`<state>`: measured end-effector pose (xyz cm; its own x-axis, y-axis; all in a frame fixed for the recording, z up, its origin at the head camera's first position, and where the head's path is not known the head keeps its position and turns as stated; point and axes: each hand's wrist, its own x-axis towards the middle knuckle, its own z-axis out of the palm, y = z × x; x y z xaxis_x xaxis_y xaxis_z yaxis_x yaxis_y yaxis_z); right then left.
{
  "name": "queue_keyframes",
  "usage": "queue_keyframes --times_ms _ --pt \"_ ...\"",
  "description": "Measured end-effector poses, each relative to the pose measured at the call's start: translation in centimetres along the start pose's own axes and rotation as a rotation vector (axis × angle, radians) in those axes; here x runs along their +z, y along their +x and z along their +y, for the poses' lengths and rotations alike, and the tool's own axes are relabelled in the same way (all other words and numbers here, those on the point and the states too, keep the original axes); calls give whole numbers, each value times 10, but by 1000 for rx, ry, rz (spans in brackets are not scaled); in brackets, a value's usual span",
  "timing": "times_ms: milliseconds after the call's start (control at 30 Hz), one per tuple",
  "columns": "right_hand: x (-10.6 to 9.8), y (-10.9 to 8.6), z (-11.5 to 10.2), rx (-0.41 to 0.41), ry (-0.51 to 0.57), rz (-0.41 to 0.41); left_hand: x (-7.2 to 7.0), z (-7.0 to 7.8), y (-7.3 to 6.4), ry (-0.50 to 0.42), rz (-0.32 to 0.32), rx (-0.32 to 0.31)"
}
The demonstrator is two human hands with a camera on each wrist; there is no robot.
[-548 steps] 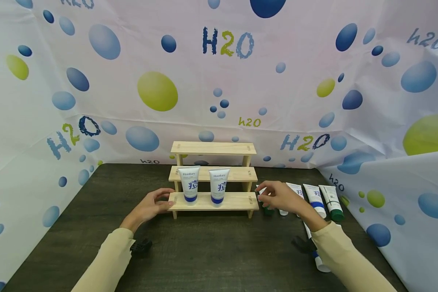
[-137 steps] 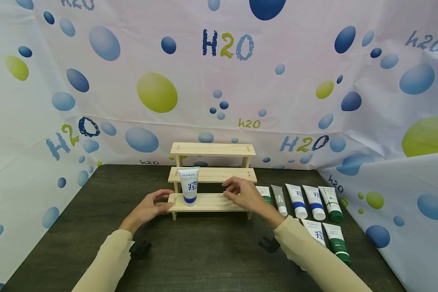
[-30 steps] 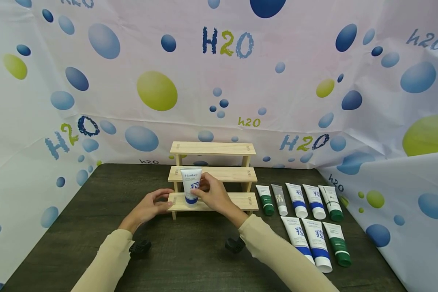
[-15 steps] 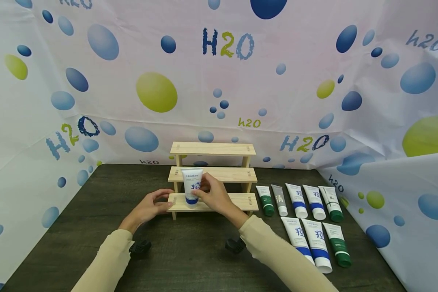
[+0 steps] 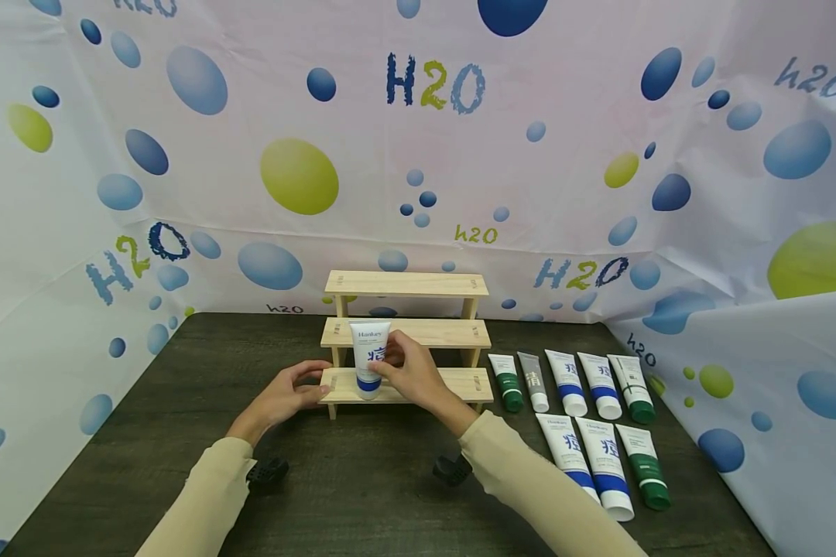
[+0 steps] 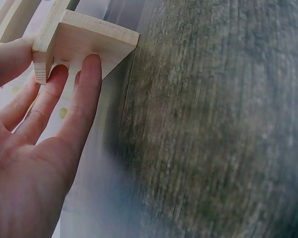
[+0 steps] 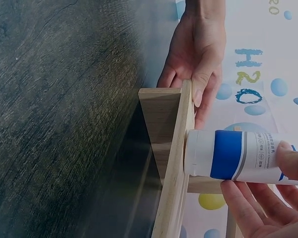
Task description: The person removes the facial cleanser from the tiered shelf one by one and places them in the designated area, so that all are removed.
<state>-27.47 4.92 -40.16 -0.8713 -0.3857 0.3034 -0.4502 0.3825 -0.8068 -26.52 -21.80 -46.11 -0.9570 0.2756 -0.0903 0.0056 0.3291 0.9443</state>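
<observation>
A three-step wooden display rack (image 5: 418, 333) stands on the dark table. My left hand (image 5: 289, 393) holds the left end of its bottom step, thumb on top and fingers against the underside, as the left wrist view shows up close at the wooden step (image 6: 94, 37). On that step's left half stands a white-and-blue Hankey squeeze tube (image 5: 368, 348), upright on its cap. My right hand (image 5: 409, 371) pinches it from the right, between thumb and fingers. In the right wrist view the tube's white cap (image 7: 198, 152) meets the step's surface.
Several squeeze tubes lie in two rows to the right: a green-capped tube (image 5: 507, 383), a grey tube (image 5: 532, 381) and blue-banded tubes (image 5: 608, 464) among them. A printed H2O curtain (image 5: 418, 155) surrounds the back and sides of the table (image 5: 376, 480).
Two tubes stood on the bottom step at first; one has since gone from it. My right hand then took hold of the other and shifted it slightly right. My left hand stays put.
</observation>
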Motion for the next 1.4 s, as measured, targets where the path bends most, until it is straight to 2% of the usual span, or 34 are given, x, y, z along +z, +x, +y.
queue_keyframes --times_ms 367,667,1400 --pt "-1 -1 0 0 0 4 0 0 0 -2 -2 3" --pt "-3 -2 1 30 -11 13 0 -2 0 -7 -3 -8" --pt "-13 -11 -3 24 23 31 0 -1 0 8 8 -8"
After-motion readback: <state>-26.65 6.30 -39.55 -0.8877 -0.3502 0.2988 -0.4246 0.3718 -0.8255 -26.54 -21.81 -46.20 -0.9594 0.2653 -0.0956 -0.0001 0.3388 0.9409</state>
